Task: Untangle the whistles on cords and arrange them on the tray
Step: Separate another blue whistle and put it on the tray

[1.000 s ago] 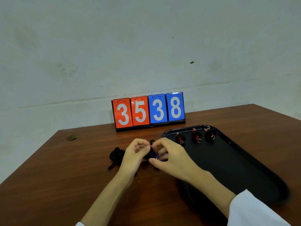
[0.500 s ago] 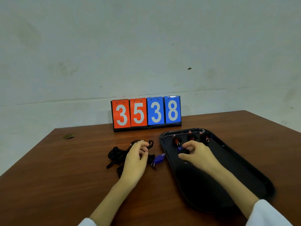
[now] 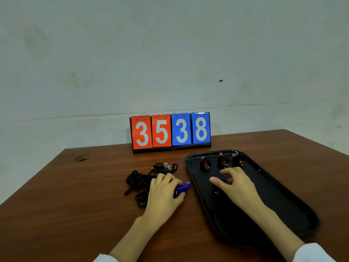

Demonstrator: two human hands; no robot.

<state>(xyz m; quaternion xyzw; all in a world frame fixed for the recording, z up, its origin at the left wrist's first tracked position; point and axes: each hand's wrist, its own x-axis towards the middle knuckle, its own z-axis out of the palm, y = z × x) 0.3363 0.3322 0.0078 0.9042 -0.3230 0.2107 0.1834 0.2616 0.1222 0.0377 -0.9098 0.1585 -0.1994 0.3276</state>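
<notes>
A black tray (image 3: 283, 201) lies on the right of the wooden table. Three red whistles (image 3: 205, 163) sit in a row along its far end. My right hand (image 3: 236, 184) is over the tray and pinches a blue whistle (image 3: 219, 179) just above the tray floor. My left hand (image 3: 164, 193) rests on the table left of the tray and holds another blue whistle (image 3: 182, 188), whose tip sticks out to the right. A tangle of black cords (image 3: 138, 183) lies under and left of that hand, with a dark whistle (image 3: 160, 166) at its far side.
A flip scoreboard (image 3: 171, 132) reading 3538 stands at the table's back edge by the wall. A small dark mark (image 3: 81, 157) is on the table at the far left. The table (image 3: 75, 214) runs to the left and front.
My hands have parted. The right hand carried a blue whistle from the cord pile over onto the tray. The left hand came down onto the pile and took hold of another blue whistle.
</notes>
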